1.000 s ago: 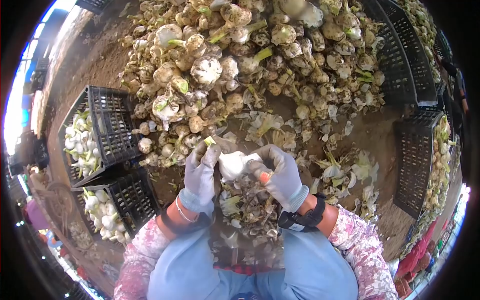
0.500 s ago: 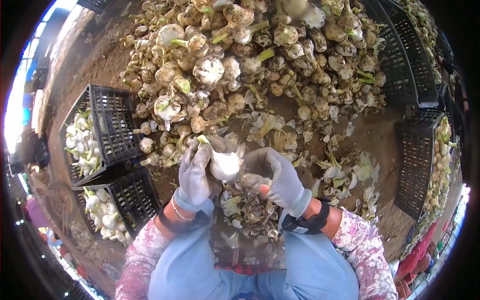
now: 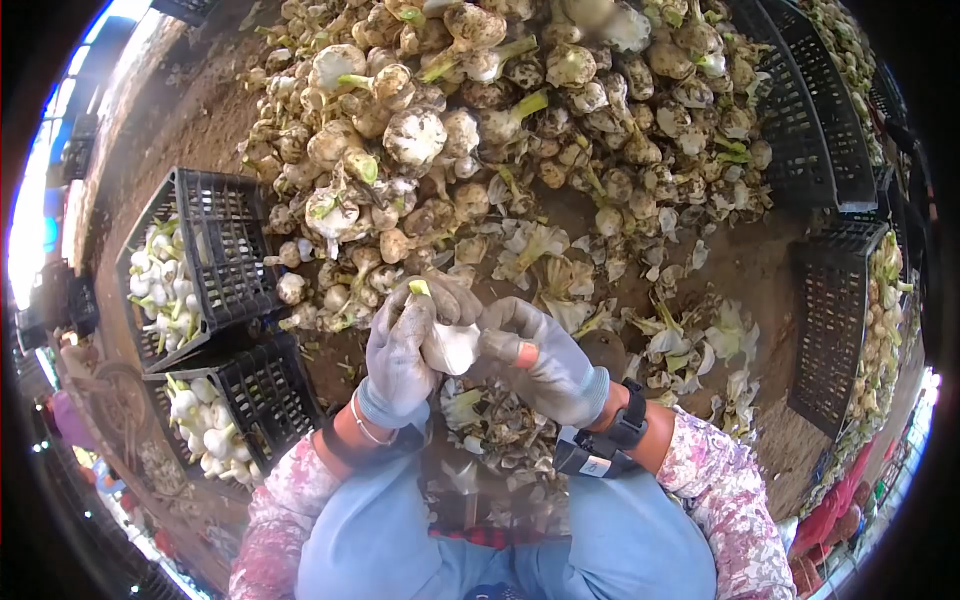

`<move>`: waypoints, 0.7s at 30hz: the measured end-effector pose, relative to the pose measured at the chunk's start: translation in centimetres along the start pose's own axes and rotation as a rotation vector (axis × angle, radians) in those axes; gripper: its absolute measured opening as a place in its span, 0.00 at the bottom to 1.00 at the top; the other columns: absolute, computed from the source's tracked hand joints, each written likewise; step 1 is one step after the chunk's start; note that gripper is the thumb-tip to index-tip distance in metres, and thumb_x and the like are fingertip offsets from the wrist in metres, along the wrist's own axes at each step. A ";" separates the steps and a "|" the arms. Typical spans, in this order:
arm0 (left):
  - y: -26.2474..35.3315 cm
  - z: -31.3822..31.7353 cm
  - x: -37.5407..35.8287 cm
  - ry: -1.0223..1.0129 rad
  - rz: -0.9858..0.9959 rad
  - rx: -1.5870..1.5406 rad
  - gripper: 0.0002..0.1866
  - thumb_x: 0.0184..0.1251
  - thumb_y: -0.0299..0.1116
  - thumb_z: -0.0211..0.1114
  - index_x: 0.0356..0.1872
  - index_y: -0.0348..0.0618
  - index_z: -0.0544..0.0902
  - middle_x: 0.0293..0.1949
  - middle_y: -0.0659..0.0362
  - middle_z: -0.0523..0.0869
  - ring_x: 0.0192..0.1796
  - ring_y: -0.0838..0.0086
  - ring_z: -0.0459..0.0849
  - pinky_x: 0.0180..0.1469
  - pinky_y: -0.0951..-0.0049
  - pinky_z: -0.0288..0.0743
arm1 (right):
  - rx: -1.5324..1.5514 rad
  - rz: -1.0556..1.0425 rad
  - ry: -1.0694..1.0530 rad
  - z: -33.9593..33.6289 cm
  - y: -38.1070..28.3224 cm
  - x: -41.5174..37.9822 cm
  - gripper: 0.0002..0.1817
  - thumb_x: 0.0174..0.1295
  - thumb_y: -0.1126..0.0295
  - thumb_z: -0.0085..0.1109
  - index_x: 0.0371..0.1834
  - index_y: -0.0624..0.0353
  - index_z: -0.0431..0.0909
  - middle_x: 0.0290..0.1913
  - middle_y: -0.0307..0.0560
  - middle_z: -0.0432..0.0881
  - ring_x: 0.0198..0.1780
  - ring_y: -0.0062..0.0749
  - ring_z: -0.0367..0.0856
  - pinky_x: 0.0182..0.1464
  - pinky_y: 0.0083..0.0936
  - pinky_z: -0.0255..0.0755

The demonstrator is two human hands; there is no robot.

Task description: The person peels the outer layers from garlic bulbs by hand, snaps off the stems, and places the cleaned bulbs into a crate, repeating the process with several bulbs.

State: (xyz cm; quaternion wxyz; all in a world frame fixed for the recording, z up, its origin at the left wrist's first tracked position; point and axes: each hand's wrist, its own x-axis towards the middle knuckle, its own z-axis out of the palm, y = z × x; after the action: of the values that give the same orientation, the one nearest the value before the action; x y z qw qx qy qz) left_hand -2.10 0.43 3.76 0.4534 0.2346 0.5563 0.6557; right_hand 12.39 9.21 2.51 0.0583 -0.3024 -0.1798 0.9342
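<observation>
A clean white garlic bulb (image 3: 452,348) with a cut green stem tip is held in my gloved left hand (image 3: 402,345), fingers wrapped round its top and side. My gloved right hand (image 3: 540,362) is just right of the bulb, its thumb and fingers bent together near the bulb's side; whether a bit of skin is between them is too small to tell. Below both hands, loose peeled skins (image 3: 505,425) lie on the ground between my knees. Beyond them spreads a large pile of soil-stained garlic bulbs (image 3: 415,138).
Two black crates (image 3: 235,245) with white bulbs stand at the left. More black crates (image 3: 830,325) and heaped garlic (image 3: 880,320) are at the right. Scattered skins (image 3: 670,345) lie on the soil right of my hands. Pink cloth (image 3: 840,510) shows at lower right.
The bulb has tipped and moved slightly down, with my left fingers now further over its top. My right hand has turned, its wrist strap showing more from above.
</observation>
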 end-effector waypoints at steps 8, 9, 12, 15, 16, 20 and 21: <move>-1.4 -1.0 -0.3 -0.028 -0.111 -0.242 0.21 0.81 0.42 0.41 0.26 0.44 0.68 0.24 0.59 0.70 0.33 0.66 0.70 0.44 0.62 0.69 | -0.257 -0.079 -0.025 -1.7 1.0 -0.1 0.11 0.65 0.66 0.67 0.42 0.60 0.77 0.39 0.36 0.82 0.39 0.17 0.79 0.43 0.19 0.75; -1.2 -1.1 -0.1 -0.041 -0.126 -0.434 0.21 0.81 0.44 0.42 0.26 0.44 0.68 0.25 0.58 0.71 0.34 0.65 0.72 0.46 0.61 0.70 | -0.298 -0.086 -0.030 -2.0 1.0 -0.2 0.11 0.64 0.66 0.67 0.41 0.60 0.78 0.39 0.37 0.82 0.39 0.17 0.79 0.43 0.19 0.75; -0.6 -1.3 0.9 -0.068 -0.120 -0.760 0.21 0.80 0.47 0.45 0.26 0.46 0.69 0.25 0.57 0.72 0.36 0.63 0.76 0.49 0.58 0.72 | -0.695 0.036 0.055 -4.0 0.9 -0.3 0.12 0.64 0.66 0.68 0.41 0.61 0.78 0.39 0.38 0.83 0.39 0.17 0.79 0.45 0.20 0.75; -1.3 -1.5 1.1 -0.111 -0.040 -0.625 0.21 0.80 0.46 0.44 0.26 0.45 0.69 0.27 0.57 0.75 0.39 0.63 0.77 0.53 0.58 0.72 | -0.647 0.071 0.138 -2.6 0.1 -0.6 0.16 0.63 0.63 0.70 0.44 0.62 0.77 0.43 0.41 0.83 0.42 0.18 0.80 0.46 0.21 0.76; -1.6 -1.6 0.9 -0.108 -0.011 -0.474 0.20 0.80 0.45 0.45 0.26 0.45 0.70 0.29 0.56 0.76 0.41 0.64 0.77 0.54 0.60 0.72 | -0.507 0.097 0.189 -1.6 -0.4 -0.8 0.17 0.63 0.62 0.70 0.45 0.62 0.77 0.43 0.42 0.83 0.43 0.19 0.80 0.46 0.22 0.76; -0.7 -0.5 -0.4 0.056 -0.114 -0.126 0.15 0.79 0.39 0.50 0.36 0.38 0.77 0.44 0.54 0.81 0.49 0.70 0.79 0.54 0.70 0.72 | -0.092 0.002 0.105 0.3 0.0 -0.4 0.20 0.63 0.62 0.70 0.51 0.61 0.76 0.45 0.42 0.82 0.45 0.18 0.80 0.47 0.22 0.76; -0.4 0.1 -0.4 0.116 -0.123 -0.014 0.15 0.79 0.39 0.51 0.38 0.37 0.78 0.45 0.54 0.81 0.49 0.71 0.79 0.53 0.71 0.72 | -0.113 -0.030 0.121 0.5 0.2 -0.3 0.20 0.63 0.63 0.70 0.53 0.61 0.75 0.45 0.41 0.81 0.45 0.18 0.80 0.48 0.22 0.76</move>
State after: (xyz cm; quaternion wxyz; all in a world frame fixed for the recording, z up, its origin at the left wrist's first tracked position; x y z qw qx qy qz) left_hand -1.64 0.14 3.46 0.4616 0.1585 0.5903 0.6429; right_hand 12.33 8.84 3.03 0.0657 -0.3585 -0.2330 0.9016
